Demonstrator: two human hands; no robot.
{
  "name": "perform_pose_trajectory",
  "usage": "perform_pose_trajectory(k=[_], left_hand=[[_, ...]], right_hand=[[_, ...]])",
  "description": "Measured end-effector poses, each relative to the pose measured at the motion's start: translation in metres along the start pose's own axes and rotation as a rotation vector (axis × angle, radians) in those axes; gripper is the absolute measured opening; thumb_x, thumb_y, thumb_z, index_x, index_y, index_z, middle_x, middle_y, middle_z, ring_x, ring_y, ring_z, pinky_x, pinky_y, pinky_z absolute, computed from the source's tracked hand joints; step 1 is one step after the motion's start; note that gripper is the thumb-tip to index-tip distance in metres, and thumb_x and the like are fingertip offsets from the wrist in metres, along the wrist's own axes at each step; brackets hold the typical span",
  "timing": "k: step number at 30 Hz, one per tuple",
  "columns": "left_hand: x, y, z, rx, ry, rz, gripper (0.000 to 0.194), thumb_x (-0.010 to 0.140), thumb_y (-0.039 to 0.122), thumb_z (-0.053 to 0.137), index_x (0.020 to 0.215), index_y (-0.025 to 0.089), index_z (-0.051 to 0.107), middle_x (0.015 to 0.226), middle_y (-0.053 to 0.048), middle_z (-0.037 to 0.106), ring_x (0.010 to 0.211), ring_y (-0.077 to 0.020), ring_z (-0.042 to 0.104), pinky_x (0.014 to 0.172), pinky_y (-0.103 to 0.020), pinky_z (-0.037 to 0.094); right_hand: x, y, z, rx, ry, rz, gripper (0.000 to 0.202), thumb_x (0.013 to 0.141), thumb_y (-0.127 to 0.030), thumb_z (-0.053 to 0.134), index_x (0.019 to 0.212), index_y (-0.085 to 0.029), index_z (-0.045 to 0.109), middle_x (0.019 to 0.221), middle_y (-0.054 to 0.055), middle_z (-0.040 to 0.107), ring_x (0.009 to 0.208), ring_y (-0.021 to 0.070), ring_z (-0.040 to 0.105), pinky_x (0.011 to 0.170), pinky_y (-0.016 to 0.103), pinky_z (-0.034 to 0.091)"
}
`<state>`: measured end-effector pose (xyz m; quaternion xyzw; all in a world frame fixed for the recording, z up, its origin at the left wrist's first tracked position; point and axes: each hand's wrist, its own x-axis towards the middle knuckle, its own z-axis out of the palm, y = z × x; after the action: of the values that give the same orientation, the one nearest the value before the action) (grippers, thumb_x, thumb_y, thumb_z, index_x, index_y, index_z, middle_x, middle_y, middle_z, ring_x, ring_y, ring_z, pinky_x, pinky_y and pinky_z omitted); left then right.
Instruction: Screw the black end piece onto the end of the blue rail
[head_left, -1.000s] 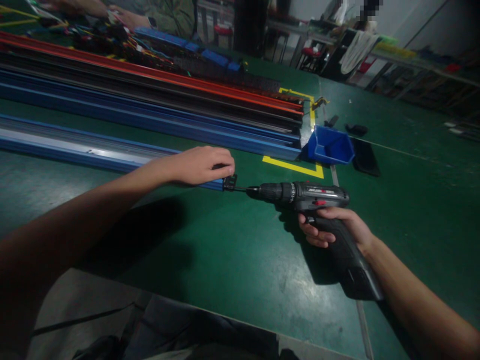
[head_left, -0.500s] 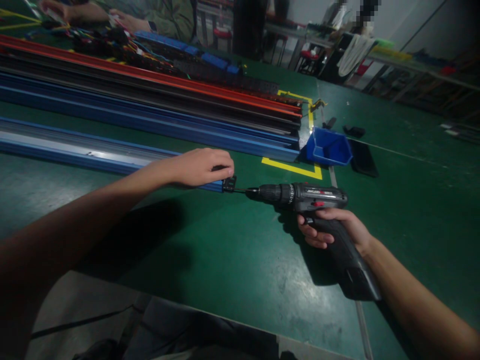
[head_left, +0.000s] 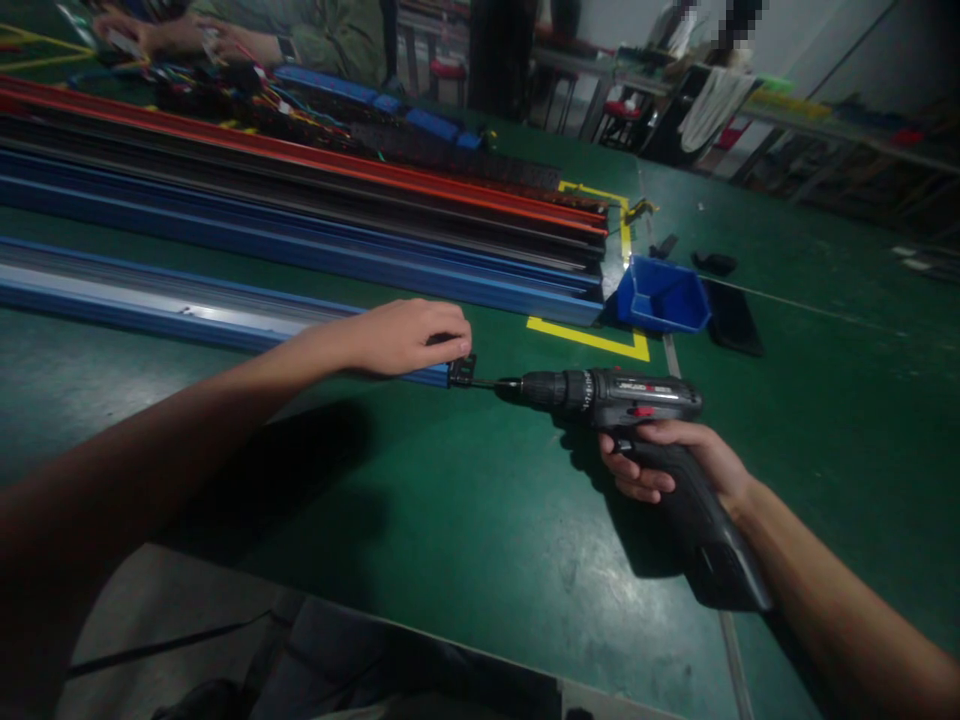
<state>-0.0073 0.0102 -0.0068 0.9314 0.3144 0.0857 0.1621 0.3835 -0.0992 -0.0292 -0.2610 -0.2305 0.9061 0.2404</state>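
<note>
My right hand (head_left: pixel 660 465) is wrapped round the grip of a black cordless drill (head_left: pixel 637 397), which points left. The drill's bit meets a small black end piece (head_left: pixel 462 371) at the right end of a long blue metal profile (head_left: pixel 247 320). Over that end lies my left hand (head_left: pixel 416 338), its fingers curled down and closed on the profile's end and the black piece. My palm hides part of the profile, and the exact contact of the fingertips is hard to see.
Beyond lies a row of long blue profiles (head_left: pixel 465 270), black ones and a red one (head_left: pixel 360 160). A blue bin (head_left: pixel 664 297) stands right of them beside a flat black object (head_left: pixel 733 318). Across the table a co-worker's hands (head_left: pixel 247 45) are among coloured wires (head_left: pixel 255 90).
Both hands, the drill and the profile keep their places relative to each other. The whole view has shifted slightly. At the far side, the co-worker's hands have moved a little.
</note>
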Motion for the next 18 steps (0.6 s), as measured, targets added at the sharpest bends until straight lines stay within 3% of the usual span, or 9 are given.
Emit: perform_pose_trajectory(k=[18], left_hand=[[-0.0006,-0.0021,0.0011,-0.013,0.015,0.005,0.042,0.107,0.047,0.04,0.109,0.02,0.073,0.108,-0.006,0.071,0.1,-0.0194,0.066,0.09,-0.03,0.046]], right_hand=[[0.0004,-0.0023,0.0049,-0.028,0.04,0.024,0.029,0.095,-0.024,0.066,0.11,-0.001,0.076,0.083,0.011,0.068,0.051,0.0052,0.048,0.059,0.02,0.053]])
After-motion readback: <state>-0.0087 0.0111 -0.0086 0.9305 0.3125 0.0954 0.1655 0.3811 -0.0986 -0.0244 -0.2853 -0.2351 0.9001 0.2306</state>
